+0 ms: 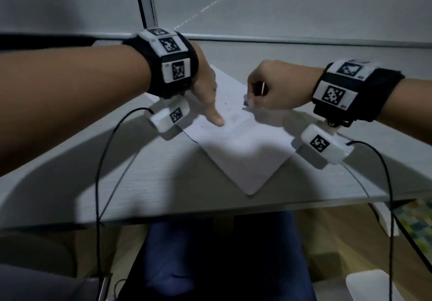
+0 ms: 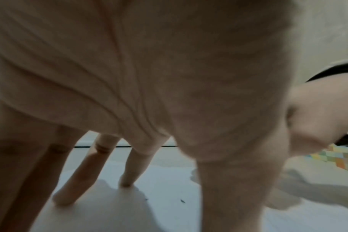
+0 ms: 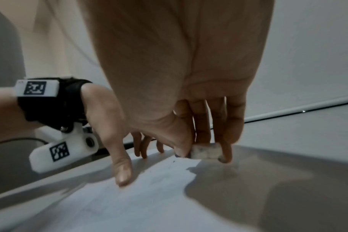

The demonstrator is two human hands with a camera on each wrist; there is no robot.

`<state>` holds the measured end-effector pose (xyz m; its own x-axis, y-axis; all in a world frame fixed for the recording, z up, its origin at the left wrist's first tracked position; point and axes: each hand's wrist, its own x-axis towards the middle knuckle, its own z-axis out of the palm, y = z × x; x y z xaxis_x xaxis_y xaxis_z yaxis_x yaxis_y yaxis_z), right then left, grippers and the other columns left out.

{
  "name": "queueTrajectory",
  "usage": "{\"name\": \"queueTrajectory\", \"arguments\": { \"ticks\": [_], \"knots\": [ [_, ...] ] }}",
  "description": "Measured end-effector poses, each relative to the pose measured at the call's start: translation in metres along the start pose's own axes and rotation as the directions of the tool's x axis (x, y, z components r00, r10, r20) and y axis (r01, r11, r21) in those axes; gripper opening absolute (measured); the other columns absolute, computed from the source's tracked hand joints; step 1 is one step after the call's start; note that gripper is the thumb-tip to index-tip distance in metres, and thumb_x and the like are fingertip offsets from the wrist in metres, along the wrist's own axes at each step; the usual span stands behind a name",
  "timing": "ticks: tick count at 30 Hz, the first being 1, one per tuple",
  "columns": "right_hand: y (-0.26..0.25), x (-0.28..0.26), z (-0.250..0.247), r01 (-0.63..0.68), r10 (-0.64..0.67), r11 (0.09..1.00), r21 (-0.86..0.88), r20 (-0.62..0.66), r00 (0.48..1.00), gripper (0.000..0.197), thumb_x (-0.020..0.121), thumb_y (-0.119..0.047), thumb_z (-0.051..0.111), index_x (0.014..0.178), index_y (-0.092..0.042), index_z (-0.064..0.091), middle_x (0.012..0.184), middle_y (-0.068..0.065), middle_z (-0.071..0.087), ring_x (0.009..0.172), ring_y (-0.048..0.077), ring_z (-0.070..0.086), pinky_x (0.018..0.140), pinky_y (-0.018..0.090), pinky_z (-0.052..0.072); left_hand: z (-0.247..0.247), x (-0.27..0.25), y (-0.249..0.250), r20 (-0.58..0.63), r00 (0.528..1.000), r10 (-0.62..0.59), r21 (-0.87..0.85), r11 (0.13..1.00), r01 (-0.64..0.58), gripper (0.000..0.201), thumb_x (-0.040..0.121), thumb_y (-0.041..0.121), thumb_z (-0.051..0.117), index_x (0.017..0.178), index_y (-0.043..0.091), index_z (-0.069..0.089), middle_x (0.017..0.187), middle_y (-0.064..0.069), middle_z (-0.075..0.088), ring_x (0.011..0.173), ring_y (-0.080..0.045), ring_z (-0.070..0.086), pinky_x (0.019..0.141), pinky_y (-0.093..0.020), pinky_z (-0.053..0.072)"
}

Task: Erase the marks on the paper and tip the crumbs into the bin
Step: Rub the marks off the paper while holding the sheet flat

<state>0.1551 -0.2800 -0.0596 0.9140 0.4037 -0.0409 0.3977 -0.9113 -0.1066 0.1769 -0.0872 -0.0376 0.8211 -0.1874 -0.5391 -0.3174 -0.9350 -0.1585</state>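
A white sheet of paper (image 1: 243,153) lies turned like a diamond on the grey desk (image 1: 117,172), with faint pencil marks near its middle. My left hand (image 1: 205,94) presses flat on the paper's left part, fingers straight and spread (image 2: 64,193). My right hand (image 1: 264,90) pinches a small smudged white eraser (image 3: 206,152) between thumb and fingers, its lower face on the paper's right part. Dark eraser crumbs (image 2: 182,201) lie on the paper (image 2: 169,208) between the two hands. No bin shows in any view.
The desk's front edge (image 1: 210,214) runs below the paper, with my legs under it. A window sill and blind stand behind the desk. Black cables (image 1: 98,183) hang from both wrist cameras. A colourful mat (image 1: 418,221) lies on the floor at the right.
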Motion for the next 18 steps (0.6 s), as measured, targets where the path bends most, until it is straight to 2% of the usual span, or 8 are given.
{"name": "queueTrajectory", "arguments": {
  "ticks": [2,3,4,6,9,12,15,18],
  "knots": [
    [0.000,-0.002,0.008,0.007,-0.006,1.000,-0.025,0.054,0.999,0.012,0.097,-0.023,0.069,0.086,-0.018,0.069,0.080,-0.009,0.068,0.076,0.017,0.064,0.070,0.028,0.047,-0.001,-0.004,-0.010,0.002,1.000,0.006,-0.008,1.000,-0.006,0.110,0.068,0.074,0.086,0.155,0.015,0.053,0.142,-0.007,0.067,0.110,-0.026,0.071,0.082,-0.033,0.051],
    [0.002,-0.002,0.011,0.005,-0.003,1.000,-0.025,0.054,0.999,0.012,0.097,-0.019,0.069,0.085,-0.017,0.067,0.078,-0.012,0.064,0.074,0.013,0.062,0.068,0.027,0.045,0.002,-0.006,-0.013,-0.010,1.000,0.011,-0.005,1.000,-0.011,0.111,0.064,0.075,0.088,0.151,0.014,0.055,0.132,-0.007,0.071,0.099,-0.024,0.074,0.073,-0.032,0.051],
    [0.004,0.000,0.014,-0.001,0.002,1.000,-0.017,0.043,0.999,0.013,0.097,-0.014,0.069,0.085,-0.016,0.066,0.076,-0.015,0.062,0.071,0.006,0.060,0.064,0.025,0.043,0.005,-0.008,-0.015,-0.025,1.000,0.018,0.023,1.000,-0.017,0.117,0.059,0.080,0.086,0.149,0.013,0.054,0.129,-0.007,0.072,0.099,-0.026,0.074,0.072,-0.032,0.051],
    [0.009,0.003,0.013,-0.006,0.006,1.000,0.008,0.024,1.000,0.011,0.096,-0.011,0.070,0.086,-0.014,0.068,0.076,-0.017,0.063,0.072,0.006,0.062,0.065,0.025,0.044,0.011,-0.010,-0.014,-0.091,0.994,0.067,0.079,0.995,-0.060,0.132,0.052,0.091,0.078,0.155,0.016,0.041,0.139,-0.006,0.063,0.116,-0.032,0.066,0.088,-0.041,0.054],
    [0.010,0.005,0.006,0.004,-0.004,0.999,0.039,-0.009,1.000,0.006,0.094,-0.017,0.075,0.089,-0.015,0.073,0.081,-0.008,0.071,0.083,0.022,0.068,0.076,0.033,0.051,0.012,-0.008,-0.015,-0.186,0.954,0.237,0.095,0.970,-0.223,0.137,0.045,0.100,0.073,0.157,0.032,0.032,0.145,0.006,0.043,0.127,-0.028,0.053,0.107,-0.057,0.049],
    [0.005,0.010,0.004,0.040,-0.035,0.996,0.079,-0.066,0.997,0.008,0.090,-0.022,0.080,0.089,-0.015,0.078,0.083,0.000,0.075,0.077,0.023,0.067,0.076,0.034,0.055,0.013,0.000,-0.018,-0.151,0.926,0.347,0.102,0.937,-0.334,0.145,0.043,0.100,0.074,0.166,0.043,0.023,0.163,0.012,0.027,0.151,-0.023,0.034,0.121,-0.058,0.036],
    [-0.001,0.019,0.011,0.054,-0.046,0.995,0.082,-0.098,0.994,0.013,0.090,-0.022,0.081,0.089,-0.010,0.080,0.079,0.004,0.073,0.071,0.020,0.062,0.066,0.028,0.049,0.022,0.005,-0.017,-0.100,0.933,0.345,0.044,0.939,-0.342,0.143,0.048,0.100,0.073,0.167,0.051,0.012,0.170,0.019,0.018,0.158,-0.021,0.022,0.127,-0.056,0.027],
    [-0.001,0.027,0.016,0.035,-0.022,0.995,0.088,-0.140,0.990,0.013,0.091,-0.021,0.080,0.086,-0.009,0.079,0.076,0.004,0.072,0.070,0.022,0.064,0.061,0.025,0.045,0.026,0.012,-0.016,-0.144,0.930,0.337,0.041,0.941,-0.335,0.138,0.050,0.101,0.070,0.166,0.052,0.013,0.168,0.018,0.020,0.157,-0.021,0.022,0.125,-0.058,0.028]
  ]
}}
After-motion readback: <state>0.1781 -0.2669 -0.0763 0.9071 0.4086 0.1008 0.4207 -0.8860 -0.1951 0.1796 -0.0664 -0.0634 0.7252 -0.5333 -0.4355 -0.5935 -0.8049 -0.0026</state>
